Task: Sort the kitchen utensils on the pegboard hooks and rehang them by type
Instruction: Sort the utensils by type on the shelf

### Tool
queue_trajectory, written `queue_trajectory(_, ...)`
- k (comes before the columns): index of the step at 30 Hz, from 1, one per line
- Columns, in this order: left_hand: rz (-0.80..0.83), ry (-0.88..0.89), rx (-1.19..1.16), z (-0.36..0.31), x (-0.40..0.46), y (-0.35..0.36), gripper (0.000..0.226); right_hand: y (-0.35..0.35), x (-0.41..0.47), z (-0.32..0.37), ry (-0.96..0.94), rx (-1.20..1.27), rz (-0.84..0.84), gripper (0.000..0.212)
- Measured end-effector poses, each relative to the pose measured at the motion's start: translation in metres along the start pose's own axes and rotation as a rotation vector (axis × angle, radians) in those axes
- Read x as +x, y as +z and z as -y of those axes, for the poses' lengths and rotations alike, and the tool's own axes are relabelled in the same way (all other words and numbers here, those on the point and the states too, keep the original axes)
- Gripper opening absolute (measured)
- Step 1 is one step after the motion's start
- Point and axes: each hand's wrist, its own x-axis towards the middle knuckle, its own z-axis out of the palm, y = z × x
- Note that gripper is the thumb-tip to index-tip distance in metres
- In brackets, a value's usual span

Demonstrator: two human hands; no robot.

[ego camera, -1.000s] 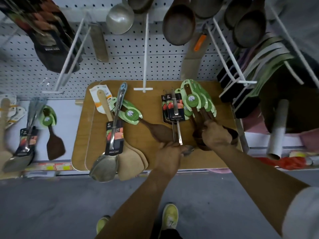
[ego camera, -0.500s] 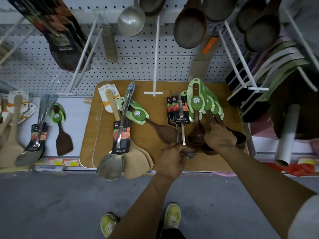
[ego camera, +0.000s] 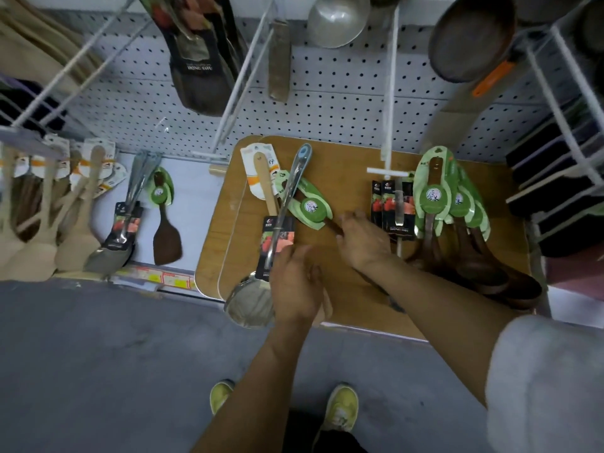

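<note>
A wooden board (ego camera: 353, 165) below the pegboard (ego camera: 327, 103) carries the utensils. At its left lie a steel spatula (ego camera: 251, 302) with a black card, pale wooden spatulas (ego camera: 266, 188) under it, and a dark wooden spoon with a green card (ego camera: 312, 209). My left hand (ego camera: 295, 282) rests on the pale spatulas beside the steel handle, fingers nearly straight. My right hand (ego camera: 362, 237) curls over the dark spoon's handle, just below its green card. Black-carded metal utensils (ego camera: 392, 207) and a fan of green-carded dark spoons (ego camera: 434, 194) lie to the right.
On the white shelf at left lie pale wooden spatulas (ego camera: 75, 243), another steel spatula (ego camera: 111, 256) and a dark spatula (ego camera: 166, 240). White hooks (ego camera: 389, 109) jut out overhead. A steel ladle (ego camera: 336, 18) and dark ladles (ego camera: 470, 37) hang above. Black packs (ego camera: 555, 191) fill the right.
Both hands moved left. The left let go of the metal utensil's end and now lies on the pale spatulas. The right left the dark spoon pile for the green-carded spoon.
</note>
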Motion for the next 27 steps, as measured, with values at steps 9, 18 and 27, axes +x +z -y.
queue_trajectory(9,0.082,-0.329,0.209,0.056,0.036,-0.033,0.039,0.027,0.036,0.007,0.124,-0.163,0.058,0.026)
queue_trajectory(18,0.237,-0.342,0.052,0.069,0.058,-0.041,0.027,0.026,0.039,0.015,0.146,0.03,0.058,0.019)
queue_trajectory(27,0.267,-0.511,-0.409,0.072,0.058,-0.057,0.011,0.02,0.045,0.061,0.255,0.472,0.069,0.014)
